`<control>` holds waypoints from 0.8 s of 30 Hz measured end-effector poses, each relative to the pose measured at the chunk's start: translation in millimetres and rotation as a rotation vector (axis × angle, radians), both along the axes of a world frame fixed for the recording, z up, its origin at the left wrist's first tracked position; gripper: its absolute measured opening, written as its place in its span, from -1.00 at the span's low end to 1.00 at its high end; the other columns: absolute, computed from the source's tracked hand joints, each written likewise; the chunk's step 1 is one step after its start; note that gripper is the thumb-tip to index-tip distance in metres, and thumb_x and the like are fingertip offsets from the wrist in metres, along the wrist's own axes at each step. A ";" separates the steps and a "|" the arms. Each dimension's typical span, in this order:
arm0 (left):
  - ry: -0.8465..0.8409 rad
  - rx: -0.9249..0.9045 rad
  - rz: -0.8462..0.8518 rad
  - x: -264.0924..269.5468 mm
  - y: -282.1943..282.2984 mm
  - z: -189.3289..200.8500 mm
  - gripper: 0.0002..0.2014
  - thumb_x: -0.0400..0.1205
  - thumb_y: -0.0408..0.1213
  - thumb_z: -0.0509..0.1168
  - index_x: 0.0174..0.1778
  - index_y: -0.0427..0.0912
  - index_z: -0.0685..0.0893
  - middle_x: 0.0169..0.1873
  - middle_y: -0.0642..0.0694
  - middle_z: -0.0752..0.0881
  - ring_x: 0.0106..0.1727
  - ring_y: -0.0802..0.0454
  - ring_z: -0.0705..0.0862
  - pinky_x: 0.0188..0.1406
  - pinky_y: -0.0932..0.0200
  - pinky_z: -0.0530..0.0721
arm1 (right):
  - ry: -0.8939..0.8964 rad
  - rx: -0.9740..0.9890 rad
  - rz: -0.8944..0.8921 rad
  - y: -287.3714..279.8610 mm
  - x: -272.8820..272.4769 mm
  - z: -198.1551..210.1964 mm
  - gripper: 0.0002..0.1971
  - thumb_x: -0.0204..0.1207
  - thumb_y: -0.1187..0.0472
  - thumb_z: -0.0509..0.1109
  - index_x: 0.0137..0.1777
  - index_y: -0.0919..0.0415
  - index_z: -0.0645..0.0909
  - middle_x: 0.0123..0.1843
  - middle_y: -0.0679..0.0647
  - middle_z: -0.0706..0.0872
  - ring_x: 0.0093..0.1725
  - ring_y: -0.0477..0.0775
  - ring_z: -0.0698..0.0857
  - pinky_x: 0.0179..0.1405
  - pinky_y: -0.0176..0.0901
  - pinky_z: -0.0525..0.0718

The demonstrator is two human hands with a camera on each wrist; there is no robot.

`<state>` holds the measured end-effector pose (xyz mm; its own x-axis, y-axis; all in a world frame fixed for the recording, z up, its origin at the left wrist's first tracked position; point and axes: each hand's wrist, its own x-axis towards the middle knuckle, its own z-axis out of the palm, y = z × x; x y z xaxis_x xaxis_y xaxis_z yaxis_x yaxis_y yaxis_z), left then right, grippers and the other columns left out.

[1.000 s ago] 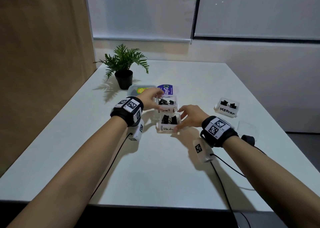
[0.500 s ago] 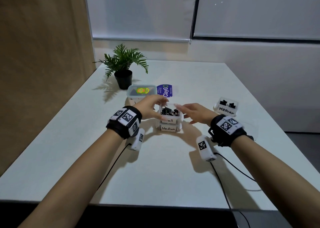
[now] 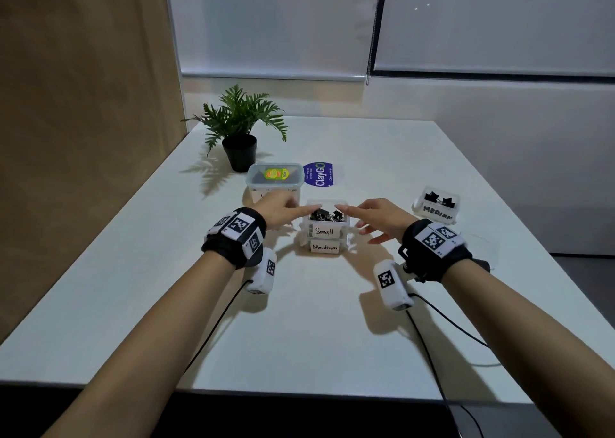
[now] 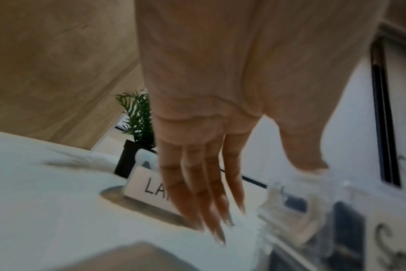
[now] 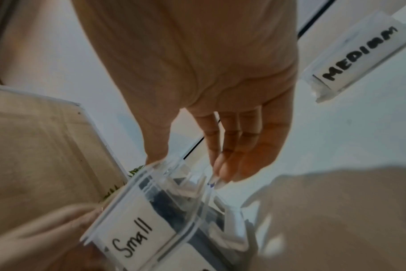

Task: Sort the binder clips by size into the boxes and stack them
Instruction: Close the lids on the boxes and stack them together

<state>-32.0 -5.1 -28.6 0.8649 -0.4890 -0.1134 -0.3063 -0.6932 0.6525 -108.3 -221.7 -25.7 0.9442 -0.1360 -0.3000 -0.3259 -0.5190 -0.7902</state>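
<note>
A clear box labelled Small (image 3: 326, 230), holding black binder clips (image 3: 326, 216), sits stacked on a box labelled Medium (image 3: 325, 247) at mid-table. My left hand (image 3: 299, 211) is at its left rim and my right hand (image 3: 352, 214) at its right rim, both with fingers straight and gripping nothing. Whether the fingertips touch the rim I cannot tell. In the left wrist view the left hand (image 4: 211, 201) points down beside the Small box (image 4: 313, 220). The right wrist view shows the right hand (image 5: 188, 165) spread over the Small box (image 5: 137, 225).
A second open box marked MEDIUM (image 3: 437, 216) with clips stands at the right. A lidded box (image 3: 274, 179), labelled with letters LA (image 4: 148, 185), sits behind my left hand, next to a blue ClayGo lid (image 3: 319, 174) and a potted plant (image 3: 239, 128). A clear lid (image 3: 481, 243) lies beside my right wrist.
The left hand carried the Small box from behind onto the Medium box. Both hands then let go and straightened their fingers; the right hand came off the Medium box.
</note>
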 end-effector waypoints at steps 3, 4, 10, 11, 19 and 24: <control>0.318 -0.006 0.052 -7.4 -0.4 -0.8 -0.39 0.59 0.30 0.15 0.15 -0.22 0.66 -0.21 -0.06 0.71 -0.25 0.02 0.71 -0.30 0.18 0.62 | 0.132 0.054 -0.025 -3.9 2.2 1.0 -0.35 0.34 -0.40 0.40 0.10 0.19 0.61 -0.15 0.03 0.73 -0.19 -0.06 0.71 -0.23 -0.19 0.68; 0.369 -0.028 0.050 -9.6 -1.0 -1.1 -0.39 0.59 0.30 0.14 0.24 -0.16 0.63 -0.18 -0.07 0.73 -0.24 0.03 0.72 -0.29 0.19 0.60 | 0.172 0.078 -0.025 -5.1 3.9 -0.3 -0.34 0.30 -0.42 0.41 0.08 0.18 0.61 -0.17 0.03 0.75 -0.20 -0.06 0.74 -0.21 -0.18 0.67; 0.378 -0.114 0.123 -9.5 -0.1 -0.3 -0.41 0.53 0.30 0.25 0.32 -0.05 0.60 0.03 -0.10 0.69 -0.12 0.02 0.73 -0.29 0.20 0.62 | 0.224 0.188 -0.050 -4.8 8.2 -5.8 -0.48 0.29 -0.36 0.49 -0.17 0.11 0.55 -0.29 -0.02 0.69 -0.17 -0.02 0.76 -0.15 -0.16 0.66; 0.371 -0.118 0.139 -8.1 0.9 0.1 -0.40 0.51 0.30 0.28 0.31 -0.06 0.60 0.05 -0.11 0.68 -0.11 0.01 0.72 -0.29 0.19 0.63 | 0.207 0.185 -0.059 -4.9 8.9 -5.4 -0.48 0.28 -0.33 0.51 -0.11 0.13 0.59 -0.25 -0.01 0.68 -0.16 -0.02 0.75 -0.13 -0.15 0.66; 0.588 -0.304 0.114 -9.3 1.8 -6.0 -0.40 0.54 0.17 0.35 0.30 -0.25 0.64 -0.26 -0.14 0.67 -0.50 0.07 0.58 -0.49 0.26 0.55 | 0.196 0.198 -0.055 0.1 14.0 -3.0 -0.38 0.35 -0.17 0.52 0.32 0.18 0.60 0.11 0.08 0.74 0.09 0.05 0.73 0.06 -0.04 0.73; 0.577 -0.265 0.127 -9.9 1.4 1.4 -0.46 0.57 0.15 0.31 0.30 -0.19 0.63 0.00 -0.23 0.66 -0.29 -0.03 0.68 -0.39 0.17 0.67 | 0.246 0.227 -0.031 -3.1 13.3 0.5 -0.26 0.29 -0.24 0.54 0.40 0.16 0.55 0.13 0.12 0.80 0.03 0.05 0.76 -0.10 -0.15 0.67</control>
<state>-41.9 -3.7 -27.2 0.7541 -0.4617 -0.4671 0.2188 -0.4939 0.8415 -95.0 -224.8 -25.2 0.8363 -0.0677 -0.5440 -0.5339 -0.3258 -0.7803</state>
